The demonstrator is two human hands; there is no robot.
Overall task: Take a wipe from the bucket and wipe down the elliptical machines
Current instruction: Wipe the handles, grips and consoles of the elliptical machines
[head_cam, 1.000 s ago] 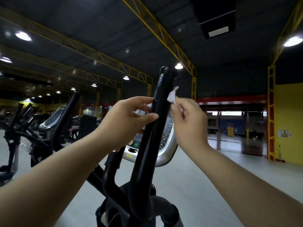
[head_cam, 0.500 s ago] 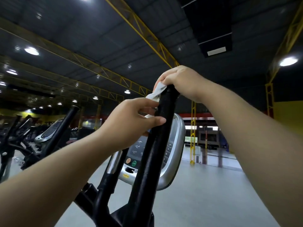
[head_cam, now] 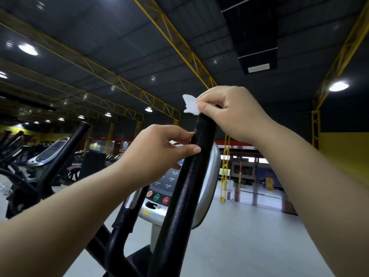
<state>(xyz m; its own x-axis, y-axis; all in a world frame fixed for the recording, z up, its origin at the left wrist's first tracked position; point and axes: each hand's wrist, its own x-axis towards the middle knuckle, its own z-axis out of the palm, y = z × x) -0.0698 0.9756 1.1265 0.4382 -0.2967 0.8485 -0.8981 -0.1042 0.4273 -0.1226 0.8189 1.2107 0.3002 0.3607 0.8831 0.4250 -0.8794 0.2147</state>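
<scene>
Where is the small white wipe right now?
In the head view, the small white wipe is pinched in the right hand on top of the tall black padded handlebar, just above the left hand gripping that bar.

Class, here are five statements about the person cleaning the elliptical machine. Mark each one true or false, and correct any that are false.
1. The right hand holds the white wipe at the top of the black handlebar. True.
2. The left hand is holding a spray bottle. False: it grips the handlebar below the right hand, with nothing else in it.
3. The console behind the handlebar has a green button and a red button. True.
4. The wipe is lying on the floor. False: it is pinched in the right hand.
5. Only one machine is in view. False: more machines stand to the left.
</scene>
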